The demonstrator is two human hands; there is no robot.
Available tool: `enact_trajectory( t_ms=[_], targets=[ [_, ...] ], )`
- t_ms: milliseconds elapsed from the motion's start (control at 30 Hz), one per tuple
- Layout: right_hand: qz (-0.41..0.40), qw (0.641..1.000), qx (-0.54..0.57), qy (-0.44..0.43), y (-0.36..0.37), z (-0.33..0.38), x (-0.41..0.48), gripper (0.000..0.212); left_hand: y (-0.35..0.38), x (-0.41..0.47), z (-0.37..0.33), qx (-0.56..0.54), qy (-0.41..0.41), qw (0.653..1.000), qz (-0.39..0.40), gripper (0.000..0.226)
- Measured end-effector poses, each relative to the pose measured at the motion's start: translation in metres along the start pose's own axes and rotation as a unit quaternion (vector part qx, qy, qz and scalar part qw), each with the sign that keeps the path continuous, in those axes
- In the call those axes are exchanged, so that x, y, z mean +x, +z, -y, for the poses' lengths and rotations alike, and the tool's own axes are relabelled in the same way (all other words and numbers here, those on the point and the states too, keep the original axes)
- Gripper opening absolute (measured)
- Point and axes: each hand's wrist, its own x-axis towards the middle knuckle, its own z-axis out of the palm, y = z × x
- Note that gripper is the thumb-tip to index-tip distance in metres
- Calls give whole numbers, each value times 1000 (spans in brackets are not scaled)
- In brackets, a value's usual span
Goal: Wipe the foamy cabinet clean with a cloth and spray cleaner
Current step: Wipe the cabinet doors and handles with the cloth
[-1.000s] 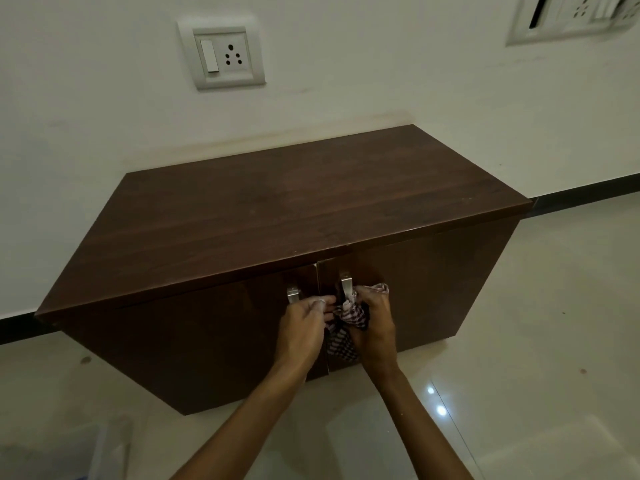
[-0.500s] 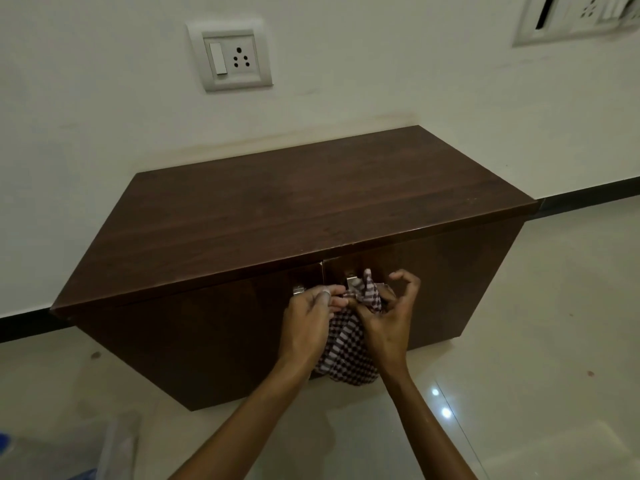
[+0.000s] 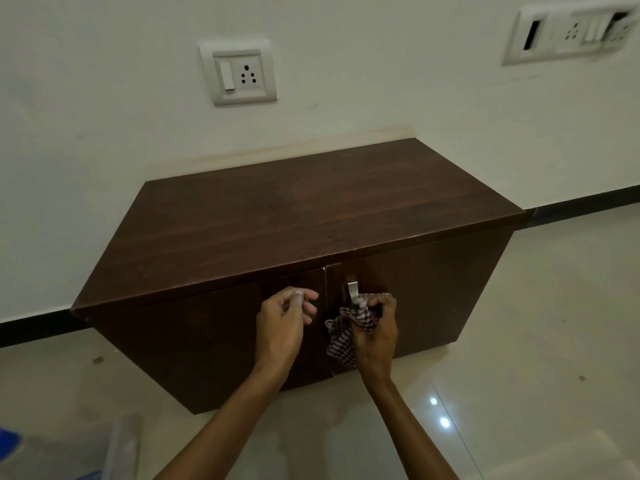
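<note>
Dark wood cabinet [image 3: 311, 216] stood against white wall, two front doors shut, top bare, no foam visible. Right hand [image 3: 375, 336] clamped around bunched checkered cloth [image 3: 349, 327], pressed against metal handle [image 3: 352, 288] of right door; loose end of cloth hung down over door front. Left hand [image 3: 282, 323] held nothing, fingers loosely curled, in front of left door near centre seam, just beside cloth, not touching it. Contact with door: cannot tell. Socket plate [image 3: 239, 76] on wall above. Glossy tiled floor [image 3: 554, 323] below.
</note>
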Motion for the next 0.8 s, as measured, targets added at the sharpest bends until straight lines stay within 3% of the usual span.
enact_trajectory(
  t_ms=[100, 200, 433, 667, 800],
  targets=[
    [-98, 991, 83, 27, 9, 25, -2, 58, -6, -2, -1, -3, 2, 1000, 5, 31],
    [-149, 986, 69, 16, 22, 47, 15, 54, -12, -3, -1, -3, 9, 1000, 1, 32],
    [-138, 989, -19, -55, 34, 25, 4, 25, -28, -8, -2, -16, 26, 1000, 0, 32],
    [-150, 986, -72, -24, 44, 17, 3, 57, -42, -10, 1, -13, 27, 1000, 0, 31],
    [-165, 985, -44, -39, 47, 25, 7, 26, -43, -9, 3, -18, 26, 1000, 1, 30]
  ],
)
